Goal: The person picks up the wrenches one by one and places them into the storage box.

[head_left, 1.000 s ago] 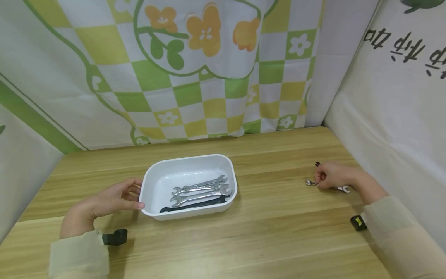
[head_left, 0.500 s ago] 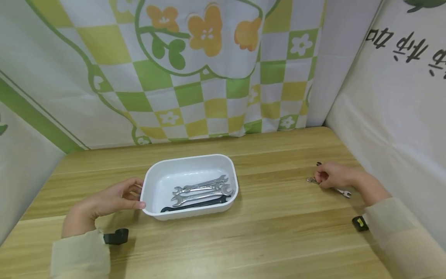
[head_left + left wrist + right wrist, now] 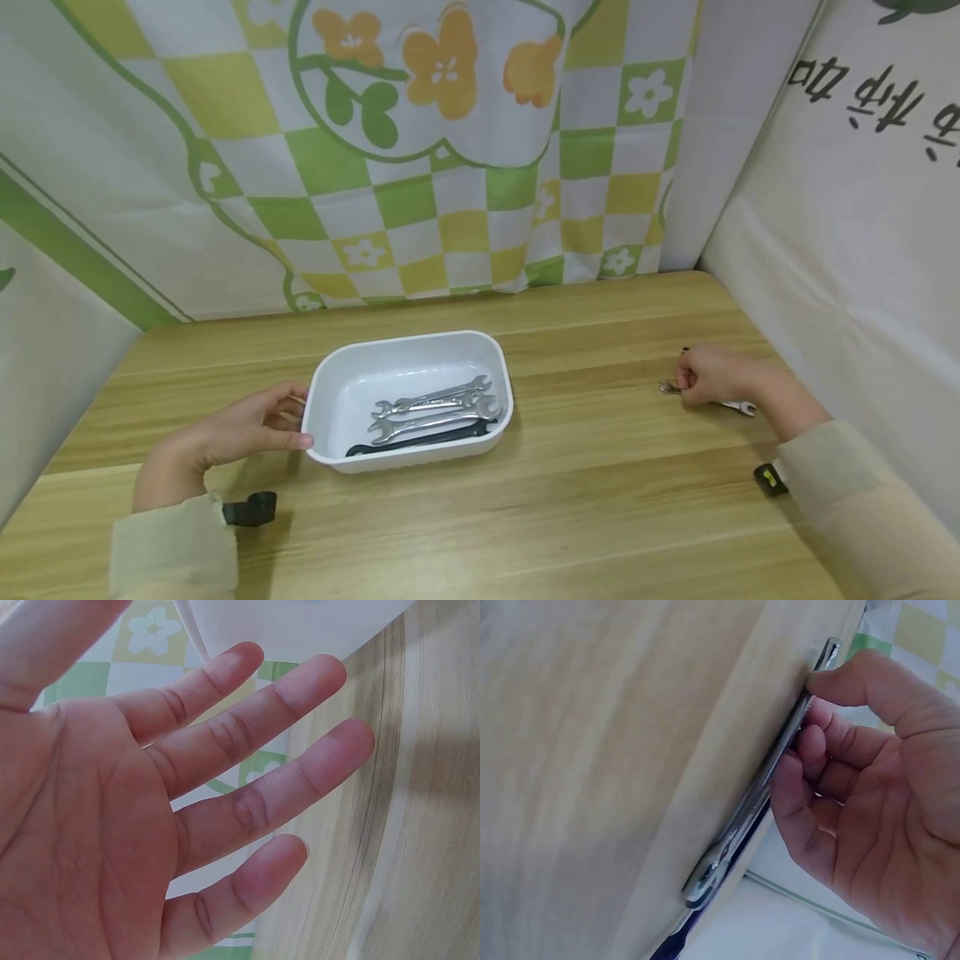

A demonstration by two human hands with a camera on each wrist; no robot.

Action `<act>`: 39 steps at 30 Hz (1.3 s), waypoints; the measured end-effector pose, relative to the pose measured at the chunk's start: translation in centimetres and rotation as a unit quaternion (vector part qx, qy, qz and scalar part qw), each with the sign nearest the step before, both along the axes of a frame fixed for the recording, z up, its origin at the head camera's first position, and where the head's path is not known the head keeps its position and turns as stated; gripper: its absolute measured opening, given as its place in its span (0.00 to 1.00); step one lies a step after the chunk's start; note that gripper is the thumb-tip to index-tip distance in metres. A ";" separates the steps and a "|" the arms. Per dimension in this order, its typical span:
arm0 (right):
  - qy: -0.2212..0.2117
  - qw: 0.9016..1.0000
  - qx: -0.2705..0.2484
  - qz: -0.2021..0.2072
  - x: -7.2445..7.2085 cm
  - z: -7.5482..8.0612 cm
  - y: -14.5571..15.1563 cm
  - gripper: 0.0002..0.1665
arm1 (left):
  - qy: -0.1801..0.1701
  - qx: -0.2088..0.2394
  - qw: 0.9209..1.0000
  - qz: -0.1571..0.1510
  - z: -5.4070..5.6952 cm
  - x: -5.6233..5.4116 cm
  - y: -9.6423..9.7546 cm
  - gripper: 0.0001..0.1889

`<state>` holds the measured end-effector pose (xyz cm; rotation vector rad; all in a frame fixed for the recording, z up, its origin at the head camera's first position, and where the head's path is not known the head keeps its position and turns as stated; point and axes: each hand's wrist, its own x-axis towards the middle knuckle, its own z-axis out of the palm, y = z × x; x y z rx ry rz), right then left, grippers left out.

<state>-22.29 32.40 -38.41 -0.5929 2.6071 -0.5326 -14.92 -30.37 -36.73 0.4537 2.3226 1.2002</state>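
Note:
My right hand (image 3: 712, 375) is at the table's right side, thumb and curled fingers pinching a silver open-end wrench (image 3: 754, 787). Both ends of that wrench stick out past the hand in the head view. A black wrench (image 3: 670, 946) lies close beside it, mostly hidden. At the left, my left hand (image 3: 243, 427) rests against a white plastic tub (image 3: 408, 357), thumb at its rim, the other fingers extended and spread in the left wrist view. Inside the tub lie several silver open-end wrenches (image 3: 435, 419) and a black wrench (image 3: 420, 441).
The wooden table (image 3: 585, 483) ends at a checked, flower-print cloth (image 3: 457, 208) behind and a pale cloth wall (image 3: 847, 250) on the right. Black wrist devices sit at both sleeves, one by the left cuff (image 3: 251, 509).
The silver wrench under my right hand swung slightly, its right end toward me, then partly back. The right hand shifted a little. My left hand and the tub stay in place.

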 end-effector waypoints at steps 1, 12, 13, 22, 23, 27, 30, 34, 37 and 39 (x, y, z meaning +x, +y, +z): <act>0.001 1.000 0.002 0.002 0.0 0.0 0.0 0.07 | 0.002 0.000 1.000 -0.002 0.0 0.0 0.0 0.31; -0.012 1.000 -0.004 0.008 0.4 0.3 -0.3 0.12 | 0.005 -0.005 1.000 -0.006 0.1 0.0 0.0 0.30; -0.014 1.000 -0.008 0.011 0.4 0.3 -0.3 0.12 | 0.004 -0.005 1.000 -0.005 0.1 0.0 0.0 0.30; -0.004 0.999 -0.035 0.029 0.1 0.0 0.4 0.09 | 0.004 0.002 1.000 -0.008 0.1 0.0 0.0 0.30; -0.002 0.999 -0.037 0.030 0.1 -0.1 0.4 0.08 | 0.004 0.003 1.000 -0.009 0.1 0.0 0.0 0.30; 0.009 0.998 -0.048 0.037 0.0 -0.2 0.6 0.07 | 0.002 0.005 1.000 -0.009 0.1 0.0 0.0 0.30; 0.013 0.997 -0.056 0.042 -0.1 -0.3 0.7 0.07 | 0.002 0.002 1.000 -0.008 0.0 0.0 0.0 0.30; 0.015 0.996 -0.066 0.050 -0.2 -0.3 0.9 0.07 | 0.003 -0.003 1.000 -0.007 0.1 0.0 0.0 0.30; 0.014 0.996 -0.066 0.052 -0.2 -0.2 0.9 0.06 | 0.001 -0.004 1.000 -0.006 0.1 0.0 0.1 0.30; 0.011 0.996 -0.067 0.054 -0.2 -0.1 0.9 0.06 | 0.000 -0.004 1.000 -0.006 0.2 0.0 0.1 0.31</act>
